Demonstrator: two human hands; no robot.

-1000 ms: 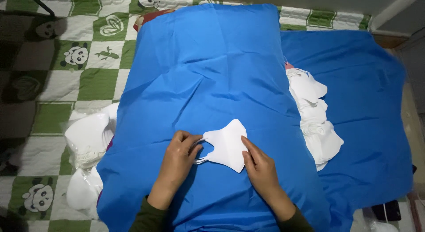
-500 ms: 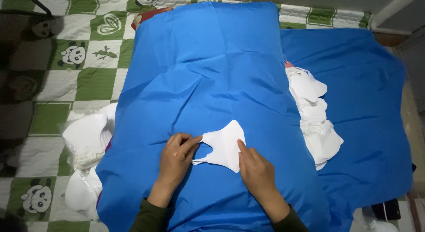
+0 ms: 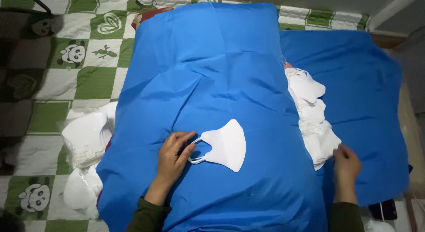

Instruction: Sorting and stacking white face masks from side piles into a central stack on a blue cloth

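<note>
A blue cloth (image 3: 208,72) covers a raised, cushion-like surface in the middle of the view, and it serves as the landmark here. Near its lower edge lies a white face mask (image 3: 226,144), flat, its ear loops turned to the left. The left hand (image 3: 173,155) rests on the cloth just left of the mask, fingers loosely curled and touching the loops. Off the right side of the cloth a pile of white masks (image 3: 312,114) lies on a second blue sheet (image 3: 363,94); the right hand (image 3: 346,164) reaches its lower end, fingers partly closed, grip unclear. Left of the cloth sits a bag of white masks (image 3: 86,139) on a green and white checked blanket (image 3: 66,81) with panda prints.
</note>
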